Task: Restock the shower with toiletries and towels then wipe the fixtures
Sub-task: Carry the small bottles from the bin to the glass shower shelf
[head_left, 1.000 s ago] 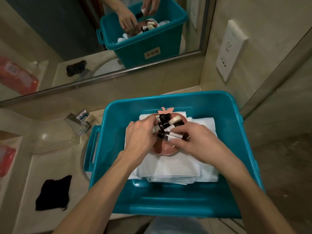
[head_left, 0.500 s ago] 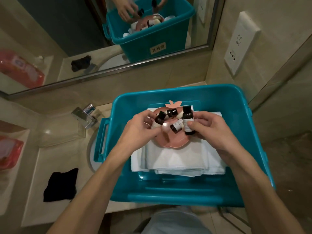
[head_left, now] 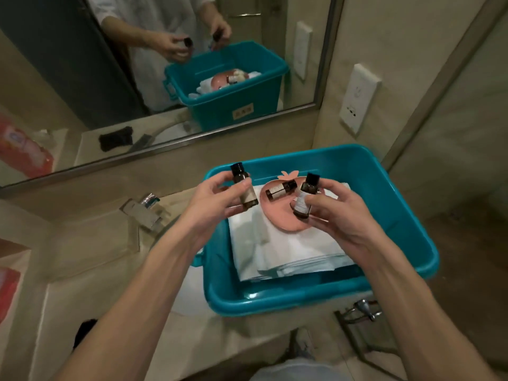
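Small brown bottle w/ black cap (head_left: 243, 188), upright, pinched at its body by the left hand (head_left: 211, 204) at frame centre, over the bin's left rim. The second bottle (head_left: 303, 198), tilted, is held in the curled fingers (head_left: 327, 200) of the right hand (head_left: 338, 215) just right of centre, above the pink dish (head_left: 277, 215). Judged light, rigid, smooth-walled, prob. slippery if wet; glass vs. plastic cannot be told, so treat as breakable. Best hold: across the labelled body, thumb opp. fingers, not by the cap. Count: bottles 3 (2 in hand; third bottle (head_left: 280, 189) lying on its side on the dish); dish 1. Folded white towels (head_left: 288, 248) under the dish: soft, limp, best lifted from beneath as a stack; no. of pieces unclear. Teal bin (head_left: 379, 193) 1, on the vanity surface (head_left: 82, 243), centre-right. Faucet (head_left: 143, 213) at centre-left; black cloth (head_left: 85, 334), lower left; mirror (head_left: 165, 64), upper left.
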Demonstrator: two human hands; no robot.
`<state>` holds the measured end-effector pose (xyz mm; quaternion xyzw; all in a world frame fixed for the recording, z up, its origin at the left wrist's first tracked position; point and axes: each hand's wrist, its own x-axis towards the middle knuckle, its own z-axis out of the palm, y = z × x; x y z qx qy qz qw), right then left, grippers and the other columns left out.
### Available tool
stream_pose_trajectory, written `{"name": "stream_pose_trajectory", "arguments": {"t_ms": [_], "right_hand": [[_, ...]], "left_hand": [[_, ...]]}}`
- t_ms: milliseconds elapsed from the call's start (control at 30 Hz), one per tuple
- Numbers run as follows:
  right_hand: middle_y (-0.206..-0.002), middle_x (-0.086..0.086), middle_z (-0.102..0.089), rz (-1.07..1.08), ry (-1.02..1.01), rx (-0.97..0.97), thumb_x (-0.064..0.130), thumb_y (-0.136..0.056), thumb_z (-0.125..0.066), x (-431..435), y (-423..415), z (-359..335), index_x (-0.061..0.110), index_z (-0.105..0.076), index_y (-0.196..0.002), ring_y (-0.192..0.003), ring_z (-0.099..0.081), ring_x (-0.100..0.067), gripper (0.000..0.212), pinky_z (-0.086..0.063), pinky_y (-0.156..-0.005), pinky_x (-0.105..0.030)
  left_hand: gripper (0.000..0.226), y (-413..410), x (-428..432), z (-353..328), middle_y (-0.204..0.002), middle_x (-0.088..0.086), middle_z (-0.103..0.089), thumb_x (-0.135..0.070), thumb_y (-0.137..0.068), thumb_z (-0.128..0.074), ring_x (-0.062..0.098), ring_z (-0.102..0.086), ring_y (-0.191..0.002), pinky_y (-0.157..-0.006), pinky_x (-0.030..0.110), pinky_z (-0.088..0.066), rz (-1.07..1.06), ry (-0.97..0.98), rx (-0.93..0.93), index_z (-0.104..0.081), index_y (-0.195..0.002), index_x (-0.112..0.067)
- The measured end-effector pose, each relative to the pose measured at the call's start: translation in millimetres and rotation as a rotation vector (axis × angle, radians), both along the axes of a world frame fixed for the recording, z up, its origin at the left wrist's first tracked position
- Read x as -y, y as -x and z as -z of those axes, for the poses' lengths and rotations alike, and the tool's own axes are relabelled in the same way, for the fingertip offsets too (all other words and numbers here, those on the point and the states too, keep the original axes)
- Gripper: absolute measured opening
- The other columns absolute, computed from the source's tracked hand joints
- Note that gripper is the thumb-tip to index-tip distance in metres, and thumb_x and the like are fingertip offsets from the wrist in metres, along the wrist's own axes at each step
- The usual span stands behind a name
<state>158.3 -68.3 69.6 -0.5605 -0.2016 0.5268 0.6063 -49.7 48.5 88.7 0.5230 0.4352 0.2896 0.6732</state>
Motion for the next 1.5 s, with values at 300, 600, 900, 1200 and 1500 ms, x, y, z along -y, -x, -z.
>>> {"name": "stream_pose_trajectory", "arguments": {"t_ms": [300,600,900,1200,1500], "right_hand": [[-0.085,-0.006,-0.073,0.305,-0.03,0.141,0.006,-0.081,-0.08,82.8,80.9,-46.9,0.009,-0.064,-0.109,-0.075,-0.067,-0.019,0.032,-0.062,-0.069,-0.037],[-0.089,-0.001,-0.076,0.594,0.006,0.414,0.028,-0.094,-0.069,203.4,82.2,-94.8,0.015,-0.073,-0.112,-0.074,-0.071,-0.012,0.023,-0.059,-0.061,-0.028],[-0.086,-0.005,-0.07,0.741,0.128,0.54,0.016,-0.084,-0.08,359.0,67.0,-118.8,0.007,-0.075,-0.098,-0.073,-0.068,-0.01,0.018,-0.061,-0.065,-0.03],[-0.084,0.001,-0.074,0.835,0.154,0.636,0.028,-0.09,-0.074,521.8,50.3,-142.9,0.011,-0.076,-0.097,-0.075,-0.066,-0.007,0.019,-0.053,-0.063,-0.024],[-0.095,-0.013,-0.076,0.921,0.243,0.678,0.028,-0.079,-0.084,621.9,9.9,-145.2,0.014,-0.075,-0.092,-0.087,-0.074,-0.02,0.021,-0.06,-0.081,-0.039]], "left_hand": [[0.022,17.1,36.5,-28.4,-0.107,0.009,-0.076,-0.022,-0.09,-0.073,0.016,-0.072,-0.086,-0.078,0.032,-0.061,0.357,-0.092,0.059,-0.074,-0.109,-0.012],[0.024,-43.3,136.6,-57.3,-0.085,0.002,-0.07,-0.018,-0.089,-0.074,0.01,-0.069,-0.07,-0.07,0.036,-0.062,0.625,-0.067,0.123,-0.069,-0.112,-0.011],[0.017,-104.3,277.4,-91.3,-0.082,0.002,-0.068,-0.035,-0.085,-0.077,0.017,-0.059,-0.075,-0.056,0.025,-0.053,0.976,-0.192,0.088,-0.066,-0.089,-0.023],[0.027,-158.3,444.5,-132.1,-0.09,-0.003,-0.072,-0.027,-0.089,-0.071,0.008,-0.062,-0.07,-0.055,0.018,-0.05,1.115,-0.267,0.11,-0.069,-0.109,-0.008],[0.021,-200.0,533.5,-123.6,-0.098,-0.001,-0.076,-0.032,-0.087,-0.074,0.007,-0.069,-0.074,-0.058,0.022,-0.052,1.078,-0.222,0.118,-0.072,-0.101,-0.017]]}}
